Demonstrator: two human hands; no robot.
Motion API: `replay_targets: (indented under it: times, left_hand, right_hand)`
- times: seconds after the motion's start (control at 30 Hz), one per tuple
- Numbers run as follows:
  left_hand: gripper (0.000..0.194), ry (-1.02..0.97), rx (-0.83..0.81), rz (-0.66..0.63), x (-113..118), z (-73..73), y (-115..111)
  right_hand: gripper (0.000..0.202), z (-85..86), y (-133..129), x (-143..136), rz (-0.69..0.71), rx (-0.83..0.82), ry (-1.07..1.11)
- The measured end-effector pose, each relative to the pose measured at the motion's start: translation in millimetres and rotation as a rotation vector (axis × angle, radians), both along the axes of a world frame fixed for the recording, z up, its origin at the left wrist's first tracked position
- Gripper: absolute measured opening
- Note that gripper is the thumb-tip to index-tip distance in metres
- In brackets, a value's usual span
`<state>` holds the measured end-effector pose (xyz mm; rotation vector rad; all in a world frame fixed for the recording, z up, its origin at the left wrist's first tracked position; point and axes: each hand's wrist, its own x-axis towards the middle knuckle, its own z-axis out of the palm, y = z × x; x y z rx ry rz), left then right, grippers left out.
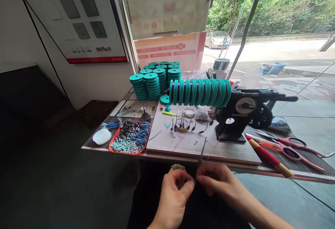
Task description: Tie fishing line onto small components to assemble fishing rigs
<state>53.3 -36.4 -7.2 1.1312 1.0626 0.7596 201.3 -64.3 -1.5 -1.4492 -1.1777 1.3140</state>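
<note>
My left hand (176,196) is closed in a pinch at the table's front edge, its fingertips nearly meeting those of my right hand (218,180). What the left fingers hold is too small to make out. My right hand pinches a thin fishing line (203,148) with small dark pieces on it, which runs up onto the white board (167,145). Several short blue-and-black pieces (193,128) stand or lean along the board around a small round dish of beads (182,123). A pinkish line trails from the board toward my hands.
A black hand-crank winder (246,106) carries a row of teal foam spools (200,93). More spools (151,84) stand stacked behind. A red tray (148,136) of small parts and a white lid (102,136) lie left; scissors (290,148) and a red-and-yellow stick (269,155) right.
</note>
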Motion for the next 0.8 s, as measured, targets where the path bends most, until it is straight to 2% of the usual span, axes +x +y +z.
replay_targets:
  times: [0.2,0.33,0.53,0.67,0.73,0.8]
  left_hand:
    - [0.013,0.062,0.207,0.003,-4.8,-2.6,-1.7]
    - [0.014,0.103,0.248,-0.028,-5.7,-1.9,-3.2]
    - [0.012,0.138,0.282,-0.026,-4.6,1.1,-1.4]
    - [0.014,0.031,0.209,-0.027,-4.6,2.3,-0.1]
    - [0.013,0.027,0.195,-0.035,-4.6,3.2,-0.4]
    - [0.013,0.062,0.206,-0.043,-4.6,3.8,-0.9]
  right_hand:
    - [0.035,3.0,-3.2,-0.4,0.029,-0.055,0.072]
    - [0.041,2.8,-3.5,-4.6,0.018,-0.044,0.07]
    - [0.033,3.3,-4.6,-2.7,0.022,-0.026,-0.001]
    - [0.023,17.9,-9.7,5.4,0.002,0.133,-0.263]
    - [0.018,28.3,-8.7,7.7,0.091,0.218,-0.445]
    - [0.019,36.4,-4.0,7.8,0.259,0.206,-0.561]
